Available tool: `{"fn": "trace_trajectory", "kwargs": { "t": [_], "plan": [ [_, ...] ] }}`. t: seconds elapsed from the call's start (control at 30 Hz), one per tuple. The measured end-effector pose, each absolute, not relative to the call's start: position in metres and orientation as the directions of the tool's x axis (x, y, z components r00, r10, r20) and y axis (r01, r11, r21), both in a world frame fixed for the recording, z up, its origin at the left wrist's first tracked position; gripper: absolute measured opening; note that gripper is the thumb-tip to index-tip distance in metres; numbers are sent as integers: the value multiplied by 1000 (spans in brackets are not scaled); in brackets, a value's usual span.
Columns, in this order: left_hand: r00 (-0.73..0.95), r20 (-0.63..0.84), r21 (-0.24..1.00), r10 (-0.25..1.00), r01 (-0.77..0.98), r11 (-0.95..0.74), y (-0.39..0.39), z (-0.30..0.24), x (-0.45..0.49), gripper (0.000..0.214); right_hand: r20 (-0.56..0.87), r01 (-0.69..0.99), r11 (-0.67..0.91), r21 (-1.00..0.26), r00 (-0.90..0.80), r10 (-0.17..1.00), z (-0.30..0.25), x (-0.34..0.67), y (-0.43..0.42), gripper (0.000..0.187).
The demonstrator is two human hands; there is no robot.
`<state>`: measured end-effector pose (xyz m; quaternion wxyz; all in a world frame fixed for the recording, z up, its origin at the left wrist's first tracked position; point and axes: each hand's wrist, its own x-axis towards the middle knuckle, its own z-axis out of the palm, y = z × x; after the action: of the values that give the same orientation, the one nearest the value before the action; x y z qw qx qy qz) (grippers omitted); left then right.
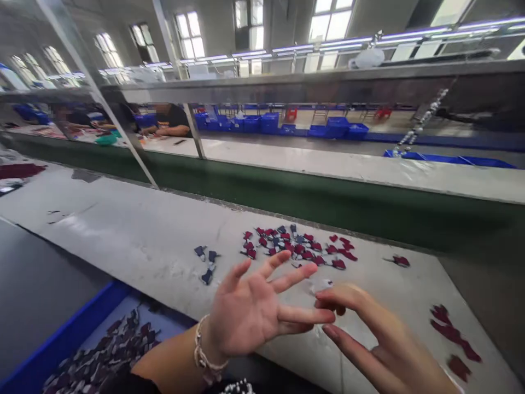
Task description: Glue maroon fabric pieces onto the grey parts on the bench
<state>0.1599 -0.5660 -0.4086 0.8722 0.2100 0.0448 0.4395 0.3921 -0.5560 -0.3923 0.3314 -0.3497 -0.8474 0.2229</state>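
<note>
Left hand (246, 312) is hovering palm-up, fingers spread wide and empty, while the right hand (381, 345) is sitting just beside it, fingers apart, holding nothing I can see. Little red-and-navy fabric pieces (295, 246) are lying just beyond, on the grey table (123, 230).

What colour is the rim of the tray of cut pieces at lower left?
The tray's rim is bright blue, shown best in the head view.

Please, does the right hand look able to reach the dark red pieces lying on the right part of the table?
Probably yes: the right hand is close to the dark red pieces, and only bare table top seems to lie between them. The left hand is not in the way.
</note>
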Motion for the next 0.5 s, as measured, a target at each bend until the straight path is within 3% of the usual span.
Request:
{"fn": "trace_trajectory", "kwargs": {
  "t": [0.07, 0.2, 0.4, 0.5],
  "plan": [
    [656, 97, 340, 749, -729, 594, -563, -405, 160, 54, 453, 344, 730, -590, -608, 652, -383, 395, -553, 21],
    [710, 77, 270, 700, -691, 671, -561, -406, 163, 57, 442, 277, 743, -609, -660, 608, -371, 396, -555, 15],
    [721, 0, 253, 693, -670, 698, -555, -412, 170, 58, 316, 435, 777, -456, -737, 598, -376, 407, -556, 18],
    [724, -25, 242, 689, -664, 707, -549, -415, 173, 58, 263, 478, 746, -463, -730, 631, -380, 412, -553, 17]
  ]
}}
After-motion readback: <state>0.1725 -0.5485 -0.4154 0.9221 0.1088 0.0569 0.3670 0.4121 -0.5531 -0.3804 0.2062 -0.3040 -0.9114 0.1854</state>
